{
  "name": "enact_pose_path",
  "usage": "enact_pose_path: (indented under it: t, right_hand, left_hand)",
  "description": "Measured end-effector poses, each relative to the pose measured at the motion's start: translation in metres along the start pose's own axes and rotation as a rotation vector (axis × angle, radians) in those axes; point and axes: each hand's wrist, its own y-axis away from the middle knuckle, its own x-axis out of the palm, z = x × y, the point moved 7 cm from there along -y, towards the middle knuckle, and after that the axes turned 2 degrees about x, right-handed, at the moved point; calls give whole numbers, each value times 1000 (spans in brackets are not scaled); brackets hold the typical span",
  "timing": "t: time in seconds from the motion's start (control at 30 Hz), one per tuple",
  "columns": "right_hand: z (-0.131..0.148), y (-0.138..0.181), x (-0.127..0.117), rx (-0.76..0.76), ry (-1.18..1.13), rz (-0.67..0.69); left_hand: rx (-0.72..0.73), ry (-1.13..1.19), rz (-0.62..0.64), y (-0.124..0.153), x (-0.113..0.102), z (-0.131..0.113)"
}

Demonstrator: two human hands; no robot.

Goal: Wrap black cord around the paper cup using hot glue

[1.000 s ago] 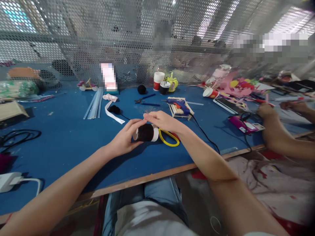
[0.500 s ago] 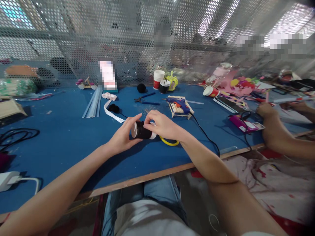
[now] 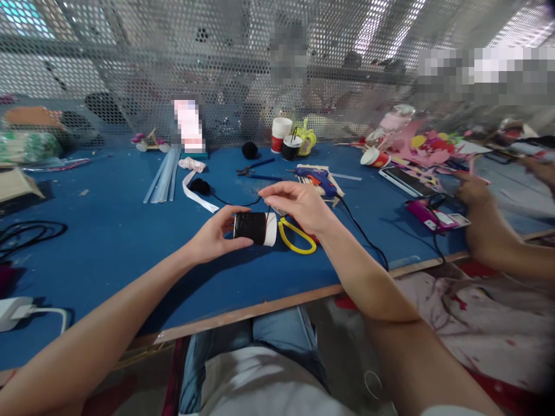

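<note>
My left hand (image 3: 219,234) is closed around a paper cup (image 3: 271,230) lying on its side just above the table. Black yarn (image 3: 250,228) is wound tightly over most of the cup, leaving a white band bare at the right end. Between thumb and fingers my right hand (image 3: 295,205) pinches the yarn strand, which rises from the cup's wound edge. From there the strand trails left to a small ball of black yarn (image 3: 200,186). Yellow-handled scissors (image 3: 298,237) lie beneath my right hand, their blades mostly hidden.
A blue glue gun (image 3: 318,178) rests on a small stick frame behind my right hand, its cord running forward. Pliers (image 3: 255,170), paper cups (image 3: 281,136), clear glue sticks (image 3: 163,178) and white ribbon (image 3: 197,196) lie farther back. A co-worker's arm (image 3: 494,214) is at right.
My right hand has lifted off the cup, up and to the right, drawing out the yarn strand. The cup has turned, so its wound side faces me and more of the scissors shows.
</note>
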Motion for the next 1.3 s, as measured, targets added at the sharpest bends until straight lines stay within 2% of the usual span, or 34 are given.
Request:
enact_pose_path:
  t: [0.33,0.73,1.3]
  right_hand:
    - [-12,-6,-8,24,29,-84]
    - [-18,-5,-4,33,89,-49]
    - [-30,-7,2,88,-3,26]
  left_hand:
    - [12,13,29,1,2,-2]
    - [144,-55,3,2,-1,-11]
    - [321,-191,-27,4,-3,-18]
